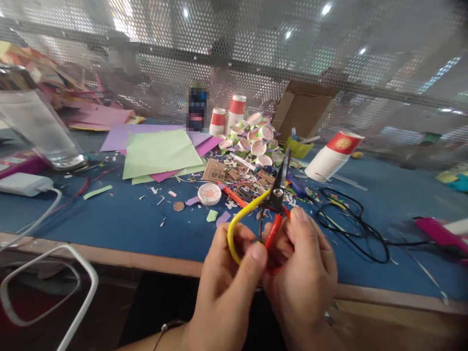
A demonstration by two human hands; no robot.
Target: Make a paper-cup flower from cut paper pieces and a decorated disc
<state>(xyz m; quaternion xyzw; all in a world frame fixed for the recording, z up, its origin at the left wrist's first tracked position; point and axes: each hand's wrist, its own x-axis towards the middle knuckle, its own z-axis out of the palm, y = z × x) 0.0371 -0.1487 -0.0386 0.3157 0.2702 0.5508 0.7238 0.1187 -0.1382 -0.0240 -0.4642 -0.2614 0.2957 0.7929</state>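
A pair of scissors with black blades points up and away above the table's front edge. One handle loop has a yellow covering; the other is red. My left hand closes on the yellow-covered handle, thumb and fingers near its lower end. Around the red handle, the fingers of my right hand are wrapped. Just beyond the hands lie a round paper piece with an orange drawing, purple and green scraps, and an orange stick.
Coloured paper sheets lie left of a pile of round paper pieces. Paper cups stand behind and right. A black cable coils at right. A glass bottle and white charger occupy the left.
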